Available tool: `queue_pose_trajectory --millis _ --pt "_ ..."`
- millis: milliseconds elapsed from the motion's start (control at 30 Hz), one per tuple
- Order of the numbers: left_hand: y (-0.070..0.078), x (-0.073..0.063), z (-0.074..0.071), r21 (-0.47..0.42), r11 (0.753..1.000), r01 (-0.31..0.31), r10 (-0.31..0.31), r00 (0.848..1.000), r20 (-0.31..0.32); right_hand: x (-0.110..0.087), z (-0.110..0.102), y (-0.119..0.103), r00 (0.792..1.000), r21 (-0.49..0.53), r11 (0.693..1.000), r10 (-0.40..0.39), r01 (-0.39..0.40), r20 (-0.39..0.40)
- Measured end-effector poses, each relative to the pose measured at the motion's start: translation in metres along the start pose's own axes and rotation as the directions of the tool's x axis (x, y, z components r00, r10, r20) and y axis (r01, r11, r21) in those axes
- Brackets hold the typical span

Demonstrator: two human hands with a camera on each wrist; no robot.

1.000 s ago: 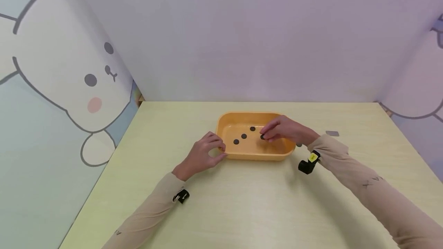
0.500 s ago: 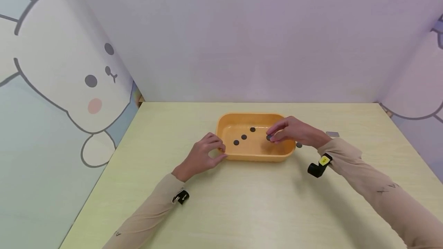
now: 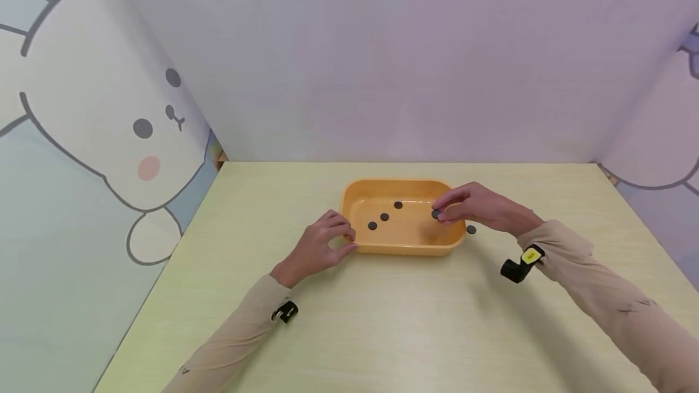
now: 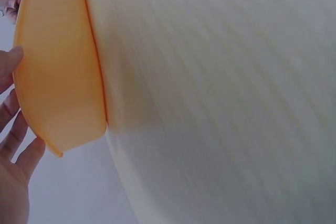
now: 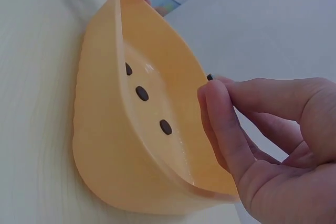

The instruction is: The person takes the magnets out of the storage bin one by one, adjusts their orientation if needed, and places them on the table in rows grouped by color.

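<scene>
An orange plastic tray (image 3: 406,248) with raised walls stands on the table. Three small dark round discs (image 3: 384,217) lie in a slanting row on its floor. My left hand (image 3: 319,244) holds the tray's left rim near the front corner, as the left wrist view (image 4: 60,77) of the tray also shows. Over the tray's right part, my right hand (image 3: 480,208) pinches another dark disc (image 3: 436,214) between thumb and fingers. In the right wrist view only the edge of that disc (image 5: 210,77) peeks out past the fingertips.
One more dark disc (image 3: 471,230) lies on the pale wooden table (image 3: 382,320), just outside the tray's right end. A plain wall (image 3: 404,65) rises at the table's back edge, and a cartoon-printed panel (image 3: 98,138) stands on the left.
My right hand has moved right with the pinched disc. Its wrist now covers a small grey flat piece seen earlier on the table. My left hand, the tray and its three discs stay put.
</scene>
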State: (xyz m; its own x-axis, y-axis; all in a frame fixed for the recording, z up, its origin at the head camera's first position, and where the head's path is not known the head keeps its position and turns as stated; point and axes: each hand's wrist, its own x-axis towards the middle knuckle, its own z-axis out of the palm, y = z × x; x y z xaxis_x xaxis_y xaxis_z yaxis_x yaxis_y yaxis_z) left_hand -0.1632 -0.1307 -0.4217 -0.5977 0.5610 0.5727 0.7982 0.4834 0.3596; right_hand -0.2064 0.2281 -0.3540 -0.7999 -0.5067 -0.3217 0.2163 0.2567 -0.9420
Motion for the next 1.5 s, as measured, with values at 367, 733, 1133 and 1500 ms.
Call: queue_pose_trajectory --millis 367,733,1133,1500 --pt "0.000 0.001 0.002 -0.007 1.000 -0.011 0.011 1.000 -0.007 -0.016 -0.012 0.002 1.000 0.027 1.000 0.015 -0.015 -0.011" --pt "-0.001 0.000 0.001 -0.006 1.000 -0.016 0.016 1.000 -0.021 -0.025 -0.028 0.011 1.000 -0.005 1.000 0.025 -0.025 -0.012" --pt "-0.002 0.000 0.001 -0.013 1.000 -0.007 0.007 1.000 -0.028 -0.036 -0.038 0.017 0.999 0.037 0.999 0.031 -0.030 -0.037" --pt "-0.003 0.000 0.003 -0.011 1.000 -0.013 0.013 1.000 -0.028 -0.045 -0.048 0.027 0.995 0.023 0.998 0.067 -0.065 -0.077"
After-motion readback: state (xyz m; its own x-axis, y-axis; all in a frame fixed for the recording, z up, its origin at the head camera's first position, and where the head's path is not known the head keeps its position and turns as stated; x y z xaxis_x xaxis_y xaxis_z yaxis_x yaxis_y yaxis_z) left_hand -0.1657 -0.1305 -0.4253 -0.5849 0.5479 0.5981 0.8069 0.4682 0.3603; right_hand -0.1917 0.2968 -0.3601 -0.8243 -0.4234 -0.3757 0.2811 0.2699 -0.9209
